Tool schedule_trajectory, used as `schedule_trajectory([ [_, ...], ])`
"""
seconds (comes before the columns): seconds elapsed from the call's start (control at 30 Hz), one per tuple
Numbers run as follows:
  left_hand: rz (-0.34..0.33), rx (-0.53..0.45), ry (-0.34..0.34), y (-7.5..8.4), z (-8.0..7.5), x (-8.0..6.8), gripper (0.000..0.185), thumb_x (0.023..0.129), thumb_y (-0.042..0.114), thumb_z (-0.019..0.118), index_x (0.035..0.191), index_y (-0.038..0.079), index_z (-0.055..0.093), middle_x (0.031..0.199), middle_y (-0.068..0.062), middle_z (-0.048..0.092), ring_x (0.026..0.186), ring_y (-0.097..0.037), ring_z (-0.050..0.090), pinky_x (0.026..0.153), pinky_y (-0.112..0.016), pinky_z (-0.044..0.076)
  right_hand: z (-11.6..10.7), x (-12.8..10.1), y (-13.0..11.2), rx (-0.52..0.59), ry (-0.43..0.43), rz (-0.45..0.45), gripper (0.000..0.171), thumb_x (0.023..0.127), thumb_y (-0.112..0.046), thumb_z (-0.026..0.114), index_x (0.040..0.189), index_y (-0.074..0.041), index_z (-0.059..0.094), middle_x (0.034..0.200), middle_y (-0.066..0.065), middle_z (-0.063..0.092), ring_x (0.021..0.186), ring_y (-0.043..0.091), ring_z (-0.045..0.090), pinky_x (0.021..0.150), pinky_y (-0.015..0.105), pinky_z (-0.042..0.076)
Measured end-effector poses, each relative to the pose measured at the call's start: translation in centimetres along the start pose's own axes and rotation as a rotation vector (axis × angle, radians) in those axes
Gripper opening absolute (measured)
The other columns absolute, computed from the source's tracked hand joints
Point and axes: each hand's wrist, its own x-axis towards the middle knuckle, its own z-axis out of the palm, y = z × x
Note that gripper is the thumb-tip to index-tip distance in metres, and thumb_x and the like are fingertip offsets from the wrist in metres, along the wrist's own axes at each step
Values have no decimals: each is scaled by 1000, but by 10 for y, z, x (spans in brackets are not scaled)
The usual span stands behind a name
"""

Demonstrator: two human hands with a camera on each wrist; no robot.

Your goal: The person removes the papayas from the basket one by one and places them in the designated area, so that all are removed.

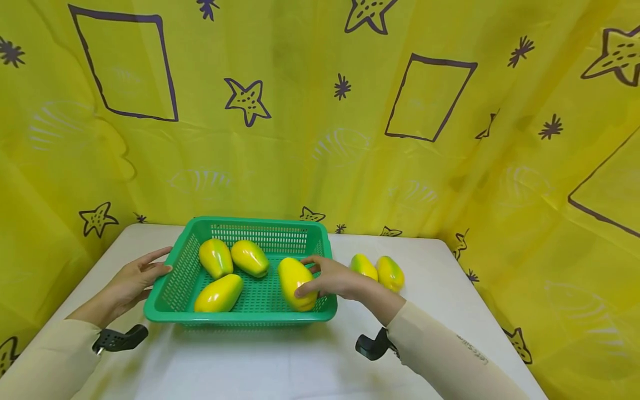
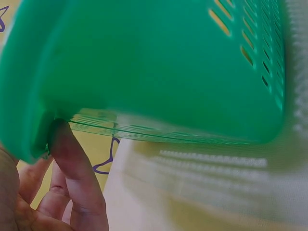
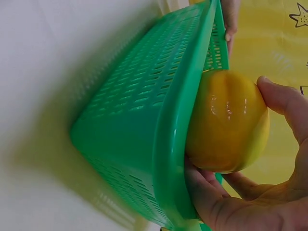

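Note:
A green plastic basket (image 1: 240,318) stands on the white table (image 1: 300,361). Three yellow-green papayas lie inside it: one at the back left (image 1: 216,257), one beside that (image 1: 249,258), one at the front (image 1: 219,293). My right hand (image 1: 312,276) grips a fourth yellow papaya (image 1: 294,280) just inside the basket's right wall. The right wrist view shows that papaya (image 3: 226,125) against the rim (image 3: 173,144), with my thumb (image 3: 288,106) over it. My left hand (image 1: 142,272) rests against the basket's left rim, fingers fairly straight; one finger (image 2: 72,173) touches the basket (image 2: 168,72) under its edge.
Two more papayas (image 1: 363,266) (image 1: 390,273) lie side by side on the table right of the basket, just behind my right wrist. A yellow curtain (image 1: 320,111) with stars and squares closes off the back and sides. Bare table stretches in front of the basket.

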Motion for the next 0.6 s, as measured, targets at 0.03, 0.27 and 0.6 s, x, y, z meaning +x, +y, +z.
schedule_trajectory([
  [0.03,1,-3,1,0,0,0,78,101,29,56,158,5,8,125,-6,55,91,-1,64,80,-31,58,-1,-1,0,-2,2,1,80,76,-19,84,144,-9,44,134,16,49,100,23,58,82,34,56],
  [0.27,0,10,1,0,0,0,77,102,30,55,158,5,8,134,-16,51,91,-1,64,80,-31,58,-9,-8,0,2,16,6,79,76,-19,84,144,-10,45,134,14,50,99,22,60,85,37,56],
  [0.6,4,22,9,-2,-1,2,78,101,31,56,158,6,9,136,-18,51,92,-2,64,81,-32,58,-22,-19,-1,-21,9,10,81,76,-21,84,145,-9,43,136,15,48,101,23,62,87,38,57],
])
